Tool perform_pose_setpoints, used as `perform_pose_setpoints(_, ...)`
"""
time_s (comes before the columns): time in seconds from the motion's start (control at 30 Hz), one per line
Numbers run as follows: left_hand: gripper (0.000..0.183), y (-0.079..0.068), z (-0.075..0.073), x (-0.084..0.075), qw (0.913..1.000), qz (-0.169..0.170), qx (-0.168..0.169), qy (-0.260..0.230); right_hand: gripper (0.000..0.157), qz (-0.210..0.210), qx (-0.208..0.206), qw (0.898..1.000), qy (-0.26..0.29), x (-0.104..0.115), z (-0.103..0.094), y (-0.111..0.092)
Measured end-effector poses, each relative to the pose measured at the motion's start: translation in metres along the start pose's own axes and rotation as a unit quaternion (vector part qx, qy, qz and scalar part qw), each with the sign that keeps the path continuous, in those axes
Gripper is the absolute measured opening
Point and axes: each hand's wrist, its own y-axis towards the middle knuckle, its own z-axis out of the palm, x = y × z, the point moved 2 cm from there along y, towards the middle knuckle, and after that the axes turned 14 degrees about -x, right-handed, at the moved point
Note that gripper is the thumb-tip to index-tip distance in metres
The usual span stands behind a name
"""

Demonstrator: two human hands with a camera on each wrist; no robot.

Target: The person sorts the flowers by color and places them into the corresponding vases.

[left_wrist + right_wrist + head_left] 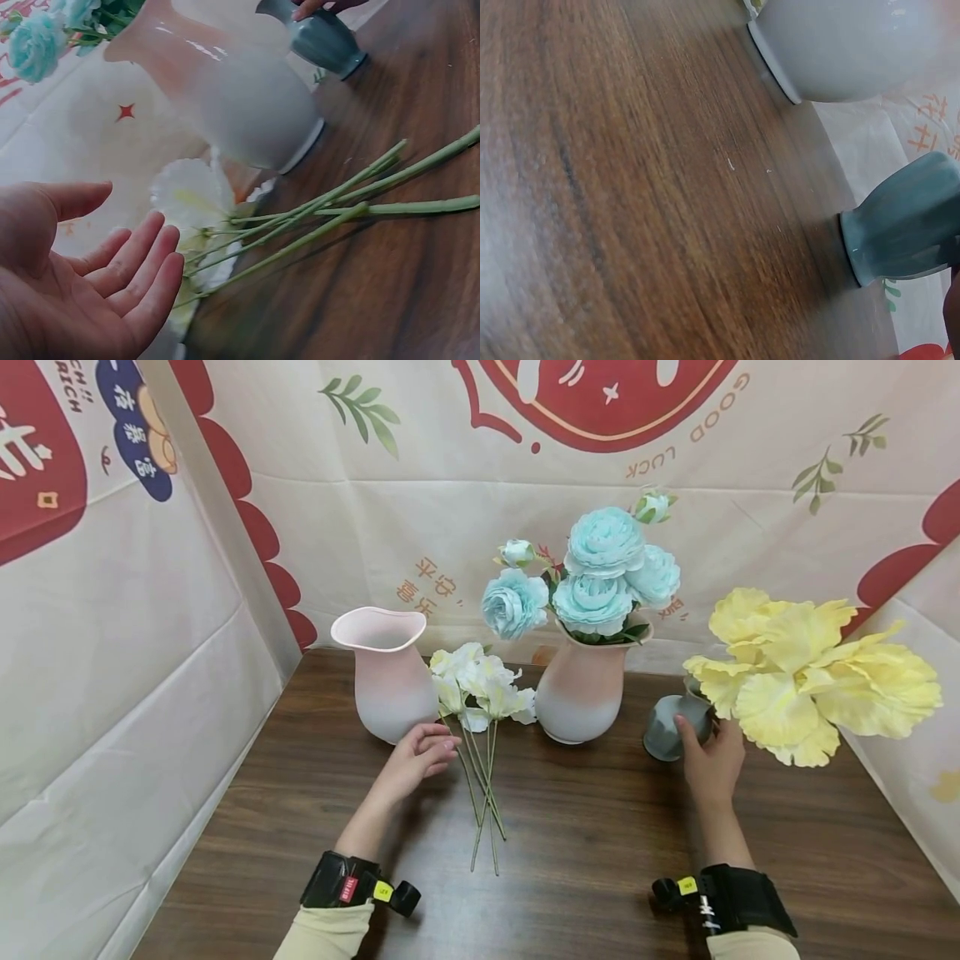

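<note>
My right hand (714, 764) grips the small grey-green vase (666, 731) near its neck, thumb on the near side. This vase stands at the table's right, and large yellow flowers (795, 681) spread out above it. In the right wrist view the vase (904, 221) shows its base at the table, with only a dark sliver of hand beside it. My left hand (415, 760), its fingers loosely bent and holding nothing, hovers beside the white flowers (487, 681) and in front of the pink-and-white vase (393, 693). In the left wrist view its palm (97, 292) faces up.
Another pink-and-white vase (577, 693) holds light blue flowers (600, 602) at the back centre. Green stems (483, 785) of the white flowers cross on the wooden table (585, 835). Printed cloth (450, 510) hangs behind and at both sides.
</note>
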Motion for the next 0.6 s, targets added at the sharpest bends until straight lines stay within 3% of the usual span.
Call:
perform_pose_setpoints(0.23, 0.049, 0.003, 0.009, 0.015, 0.9991, -0.043, 0.003, 0.002, 0.05, -0.005, -0.002, 1.0, 0.006, -0.002, 0.001, -0.001)
perform_pose_setpoints(0.6, 0.051, 0.005, 0.019, 0.026, 0.9968, -0.077, 0.021, 0.005, 0.05, -0.01, -0.007, 1.0, 0.003, -0.006, 0.001, 0.0)
